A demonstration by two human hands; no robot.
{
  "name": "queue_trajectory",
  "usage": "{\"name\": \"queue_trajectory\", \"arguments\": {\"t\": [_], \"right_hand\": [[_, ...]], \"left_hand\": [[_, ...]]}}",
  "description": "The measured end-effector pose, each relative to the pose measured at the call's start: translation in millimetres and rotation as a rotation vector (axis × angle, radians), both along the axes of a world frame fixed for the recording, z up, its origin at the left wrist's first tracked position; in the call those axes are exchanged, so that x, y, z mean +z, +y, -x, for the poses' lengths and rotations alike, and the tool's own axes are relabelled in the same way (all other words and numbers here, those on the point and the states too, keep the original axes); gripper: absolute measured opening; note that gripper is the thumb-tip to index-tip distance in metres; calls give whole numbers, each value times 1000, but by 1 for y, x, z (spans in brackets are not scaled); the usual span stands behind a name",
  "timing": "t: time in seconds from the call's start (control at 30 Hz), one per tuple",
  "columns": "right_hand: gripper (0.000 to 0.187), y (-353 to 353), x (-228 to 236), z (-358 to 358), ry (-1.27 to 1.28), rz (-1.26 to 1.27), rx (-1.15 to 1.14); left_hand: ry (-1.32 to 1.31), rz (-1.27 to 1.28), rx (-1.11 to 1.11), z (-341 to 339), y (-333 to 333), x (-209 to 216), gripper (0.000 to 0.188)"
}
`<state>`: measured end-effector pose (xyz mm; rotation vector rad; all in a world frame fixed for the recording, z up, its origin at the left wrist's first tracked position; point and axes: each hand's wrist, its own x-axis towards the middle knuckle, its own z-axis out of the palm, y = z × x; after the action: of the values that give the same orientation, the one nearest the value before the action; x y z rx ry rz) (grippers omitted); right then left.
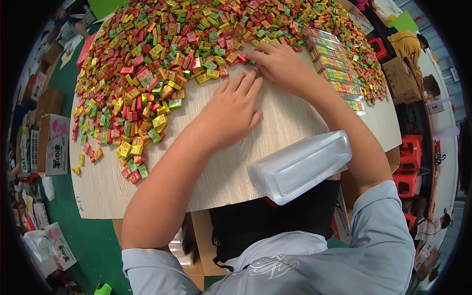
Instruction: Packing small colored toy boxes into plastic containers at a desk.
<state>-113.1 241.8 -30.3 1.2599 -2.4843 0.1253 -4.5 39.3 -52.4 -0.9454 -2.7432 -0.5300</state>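
A large heap of small wrapped candies [147,73] in red, yellow, green and orange covers the far and left part of the wooden-topped table [216,172]. My left hand [233,108] lies palm down on the tabletop, its fingers stretched toward the heap's near edge. To its right, my right hand [282,66] is bent at the knuckles with its fingers apart. Its fingertips are beside a small red candy [242,58] at that edge; whether they touch it is hard to tell. Neither hand visibly holds anything.
Clear plastic trays [339,75] filled with rows of candies stand at the right. Nearer me, a translucent plastic container [302,164] rests at the table's front edge, under my right forearm. Cartons [54,145] stand on the green floor at left; red stools [410,152] are at right.
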Motion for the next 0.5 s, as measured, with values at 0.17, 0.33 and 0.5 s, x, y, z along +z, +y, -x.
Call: {"name": "queue_trajectory", "arguments": {"t": [0.17,0.33,0.5], "right_hand": [[31,5,4,-10,-9,-4,5],[29,22,5,-32,-303,60,-38],[27,46,1,-57,-294,181,-30]], "left_hand": [[-29,67,-19,-6,2,1,77],[-8,49,-38,-7,7,-5,75],[-4,145,-69,-13,4,1,71]]}}
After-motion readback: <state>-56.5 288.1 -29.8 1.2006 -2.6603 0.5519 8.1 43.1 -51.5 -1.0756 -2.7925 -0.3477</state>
